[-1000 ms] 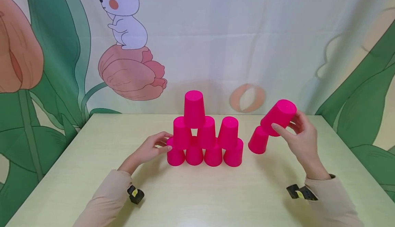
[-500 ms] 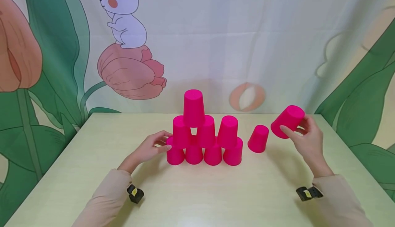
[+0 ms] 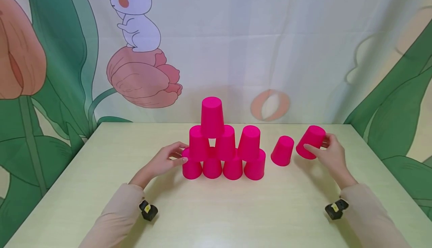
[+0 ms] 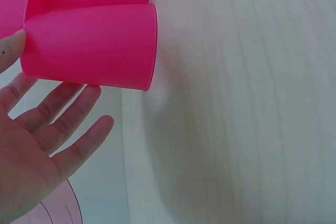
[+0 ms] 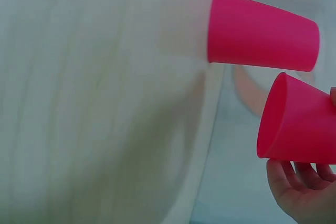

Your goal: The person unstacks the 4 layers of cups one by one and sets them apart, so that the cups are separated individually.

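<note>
- Backdrop [image 3: 216,53], biggest thing: printed w/ flowers and a rabbit [image 3: 140,30], rabbit at upper left of the head view.
- Table [image 3: 216,218]: pale, fills lower part of the frame.
- Cup stack [image 3: 225,145], approx. centre: pink cups upside down, 4 in bottom row, 3 in middle, 1 on top above the left gap.
- R. hand [image 3: 332,158], right side of frame: thumb and fingers grip a tilted cup [image 3: 311,142], its mouth downward, lifted off the table.
- L. hand [image 3: 165,162], left of centre: fingers rather straight, touching the bottom row's leftmost cup [image 3: 191,169].
- Single cup [image 3: 282,151], right of centre: upside down on table, betw. stack and held cup.
</note>
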### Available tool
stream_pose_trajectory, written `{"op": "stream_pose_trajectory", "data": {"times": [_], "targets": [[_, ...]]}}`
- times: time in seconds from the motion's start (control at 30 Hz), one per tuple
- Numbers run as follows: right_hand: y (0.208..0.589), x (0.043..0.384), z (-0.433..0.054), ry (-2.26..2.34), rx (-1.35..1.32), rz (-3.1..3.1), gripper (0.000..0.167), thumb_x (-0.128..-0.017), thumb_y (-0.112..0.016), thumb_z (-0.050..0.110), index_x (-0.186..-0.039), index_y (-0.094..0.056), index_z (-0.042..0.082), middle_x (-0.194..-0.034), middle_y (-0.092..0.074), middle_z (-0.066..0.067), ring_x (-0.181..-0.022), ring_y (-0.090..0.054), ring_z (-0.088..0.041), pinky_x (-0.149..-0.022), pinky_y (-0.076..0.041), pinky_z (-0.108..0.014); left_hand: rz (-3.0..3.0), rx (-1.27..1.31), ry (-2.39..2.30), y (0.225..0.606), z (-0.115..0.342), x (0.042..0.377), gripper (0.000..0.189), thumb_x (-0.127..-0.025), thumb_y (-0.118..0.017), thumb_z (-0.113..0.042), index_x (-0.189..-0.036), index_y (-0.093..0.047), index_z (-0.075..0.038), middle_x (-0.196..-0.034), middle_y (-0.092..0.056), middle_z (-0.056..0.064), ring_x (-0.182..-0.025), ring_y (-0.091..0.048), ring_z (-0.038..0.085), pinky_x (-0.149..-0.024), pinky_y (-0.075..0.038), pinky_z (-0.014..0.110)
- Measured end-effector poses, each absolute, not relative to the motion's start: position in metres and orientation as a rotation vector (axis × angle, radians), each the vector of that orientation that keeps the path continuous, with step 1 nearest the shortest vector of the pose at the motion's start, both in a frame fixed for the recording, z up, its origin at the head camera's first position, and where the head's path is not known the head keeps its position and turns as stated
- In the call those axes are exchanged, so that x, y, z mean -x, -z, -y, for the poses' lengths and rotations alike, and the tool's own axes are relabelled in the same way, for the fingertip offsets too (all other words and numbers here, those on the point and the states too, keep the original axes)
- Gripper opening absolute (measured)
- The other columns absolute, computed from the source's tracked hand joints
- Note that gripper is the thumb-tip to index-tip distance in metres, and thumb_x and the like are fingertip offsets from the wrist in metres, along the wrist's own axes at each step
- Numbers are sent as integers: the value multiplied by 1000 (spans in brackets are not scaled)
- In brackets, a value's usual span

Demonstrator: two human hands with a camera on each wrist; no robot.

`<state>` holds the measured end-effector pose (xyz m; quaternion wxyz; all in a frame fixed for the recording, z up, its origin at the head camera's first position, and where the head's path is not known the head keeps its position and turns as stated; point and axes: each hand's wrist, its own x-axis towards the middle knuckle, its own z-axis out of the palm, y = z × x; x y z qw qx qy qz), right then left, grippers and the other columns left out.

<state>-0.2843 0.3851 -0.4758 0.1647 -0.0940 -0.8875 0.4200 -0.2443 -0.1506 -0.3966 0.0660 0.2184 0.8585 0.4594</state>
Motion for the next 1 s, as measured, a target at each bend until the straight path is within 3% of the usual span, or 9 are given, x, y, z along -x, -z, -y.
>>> {"op": "stream_pose_trajectory", "data": {"times": [0.1,0.27,0.5,0.63,0.73,0.83,0.93,1.0], "targets": [[470,277,-376,-1203,263,2607,99,-68,-69,59,-140,-22,8,-129,-40,-17,-113,-39,-39,-77,-49,-50,-2590,-655,-1385,397,151,245,39,-84,-64,-14,-120,-52,-7,-108,-58,10,-98,-55,28,-80,-48,39],[437,252,-346,-1194,260,2755,83,-74,-72,40,-133,-28,-1,-125,-41,-23,-110,-40,-42,-74,-50,-45,-2588,-658,-1385,396,151,245,39,-84,-63,-14,-120,-51,-7,-108,-58,10,-98,-55,27,-80,-48,38],[405,230,-323,-1253,248,2842,75,-79,-71,29,-130,-29,-7,-124,-40,-28,-110,-40,-45,-83,-45,-50,-2592,-659,-1385,396,150,245,39,-84,-63,-14,-120,-52,-7,-107,-58,10,-98,-55,27,-80,-48,38],[428,246,-342,-1219,222,2798,86,-75,-71,41,-136,-26,0,-129,-38,-24,-114,-38,-44,-82,-45,-52,-2593,-655,-1387,396,150,245,38,-84,-63,-13,-120,-52,-8,-107,-58,10,-98,-55,27,-80,-48,38],[457,268,-367,-1149,190,2701,94,-71,-70,53,-143,-23,13,-136,-35,-17,-118,-36,-41,-81,-45,-54,-2589,-658,-1392,397,150,245,38,-84,-64,-13,-120,-52,-8,-107,-58,10,-97,-55,27,-79,-48,37],[472,285,-384,-1112,161,2595,92,-70,-67,58,-144,-21,28,-141,-32,-8,-121,-35,-37,-82,-43,-56,-2592,-673,-1393,397,151,244,38,-84,-64,-14,-119,-52,-6,-106,-58,10,-96,-55,27,-79,-49,37],[449,274,-369,-1143,186,2551,86,-71,-68,55,-141,-24,35,-141,-34,-2,-122,-36,-32,-84,-43,-54,-2593,-671,-1394,397,151,243,38,-84,-64,-13,-119,-52,-7,-106,-58,10,-96,-55,27,-79,-49,37],[419,253,-348,-1194,165,2543,82,-74,-69,49,-141,-27,28,-140,-35,-6,-122,-36,-34,-86,-42,-54,-2590,-670,-1395,397,151,243,38,-84,-64,-13,-119,-52,-7,-106,-58,10,-97,-55,27,-79,-48,38]]}}
